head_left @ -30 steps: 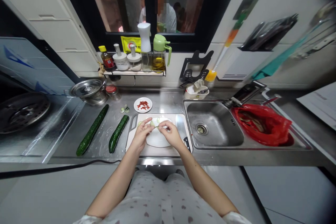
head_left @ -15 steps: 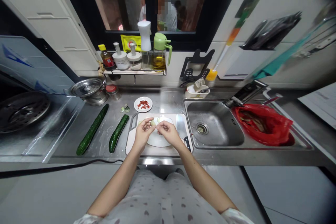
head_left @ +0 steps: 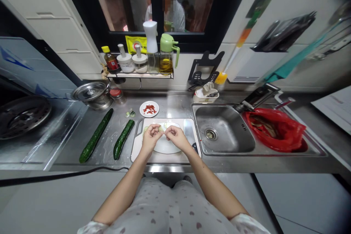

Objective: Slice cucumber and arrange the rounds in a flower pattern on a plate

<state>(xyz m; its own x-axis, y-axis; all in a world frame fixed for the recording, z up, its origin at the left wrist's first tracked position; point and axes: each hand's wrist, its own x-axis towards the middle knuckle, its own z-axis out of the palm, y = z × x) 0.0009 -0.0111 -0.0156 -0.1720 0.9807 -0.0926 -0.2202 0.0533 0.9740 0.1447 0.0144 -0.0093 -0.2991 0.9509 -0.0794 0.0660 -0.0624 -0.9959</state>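
My left hand [head_left: 150,138] pinches a thin pale-green slice [head_left: 161,129], which looks like cucumber, between thumb and fingertips. Close beside it, my right hand [head_left: 177,138] is closed at the fingertips; whatever it pinches is too small to make out. Both hands are above a white plate [head_left: 167,148], which rests on a pale cutting board [head_left: 139,156]. More pale slices show partly behind the fingers. A knife [head_left: 188,128] with a dark handle lies along the board's right side. Left of the board are a shorter cucumber [head_left: 123,139] and a longer cucumber [head_left: 96,135].
A small white dish [head_left: 149,114] of chopped red bits stands behind the board, near cut cucumber ends [head_left: 132,113]. To the right is a steel sink [head_left: 225,131] with a red plastic bag [head_left: 290,133]. A steel pot [head_left: 94,97] and a seasoning rack [head_left: 139,75] are at the back.
Both hands have shifted only slightly over the plate, with the fingertips still close together. The pale slice stays in my left hand.
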